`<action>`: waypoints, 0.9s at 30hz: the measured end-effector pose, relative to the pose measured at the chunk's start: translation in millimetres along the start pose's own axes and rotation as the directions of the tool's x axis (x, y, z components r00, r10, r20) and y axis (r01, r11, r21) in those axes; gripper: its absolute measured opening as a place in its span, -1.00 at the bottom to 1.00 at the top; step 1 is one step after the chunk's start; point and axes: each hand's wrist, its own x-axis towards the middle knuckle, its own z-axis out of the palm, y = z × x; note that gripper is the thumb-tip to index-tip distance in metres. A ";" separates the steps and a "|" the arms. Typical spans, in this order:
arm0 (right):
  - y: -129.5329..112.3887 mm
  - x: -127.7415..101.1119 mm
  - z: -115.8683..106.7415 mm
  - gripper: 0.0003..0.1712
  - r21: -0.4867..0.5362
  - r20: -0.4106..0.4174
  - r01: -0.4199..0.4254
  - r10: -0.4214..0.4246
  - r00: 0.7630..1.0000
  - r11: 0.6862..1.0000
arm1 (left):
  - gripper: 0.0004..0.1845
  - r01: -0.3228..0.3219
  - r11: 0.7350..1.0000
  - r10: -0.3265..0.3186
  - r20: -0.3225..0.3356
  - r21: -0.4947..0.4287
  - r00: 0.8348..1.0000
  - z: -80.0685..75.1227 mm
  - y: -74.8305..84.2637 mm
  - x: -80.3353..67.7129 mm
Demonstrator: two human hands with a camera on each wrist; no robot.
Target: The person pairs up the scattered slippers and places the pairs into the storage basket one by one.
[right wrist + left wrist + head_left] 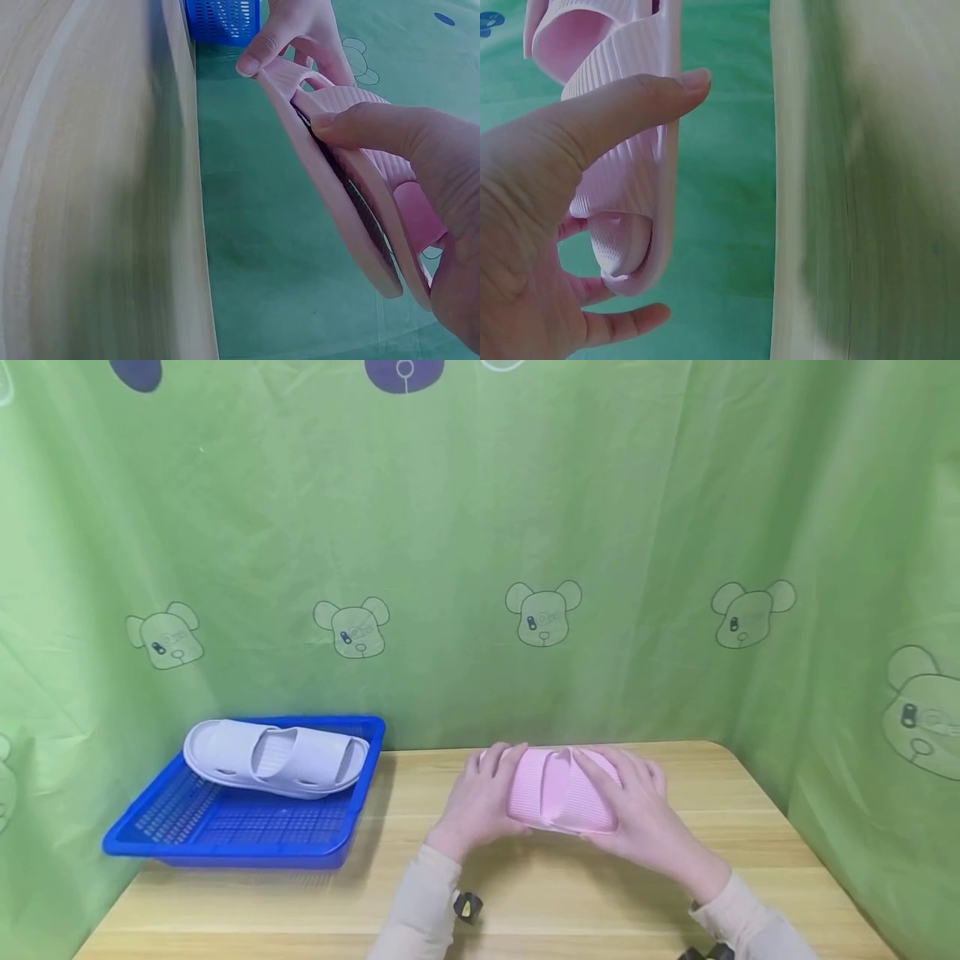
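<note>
A pair of pink slippers (564,797) with ribbed straps is held up above the table. My left hand (477,803) grips one end, its thumb lying across the ribbed strap in the left wrist view (622,112). At the other end my right hand (648,822) holds the pair, thumb along the edge and fingers hidden behind. In the right wrist view, two pink soles (337,202) lie against each other, with a narrow dark gap between them. Light grey-lilac slippers (315,760) rest in a blue basket (225,850), tilted against its back rim.
The basket stands at the left of the wooden table (570,910). A green curtain (480,510) with bear drawings hangs behind the table and along both sides. Small dark objects (468,907) sit by the wrists at the sleeves.
</note>
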 end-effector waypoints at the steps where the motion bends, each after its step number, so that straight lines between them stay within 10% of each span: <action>1: -0.5 0.0 0.5 0.26 0.000 0.000 -0.001 0.001 1.000 1.000 | 0.36 0.001 1.000 -0.001 -0.002 0.010 1.000 -0.2 -0.2 -0.5; 27: -16.6 -1.4 4.1 0.14 -0.039 0.009 0.011 -0.011 1.000 0.999 | 0.23 0.021 1.000 -0.021 -0.008 0.010 1.000 -24.8 -24.3 -15.4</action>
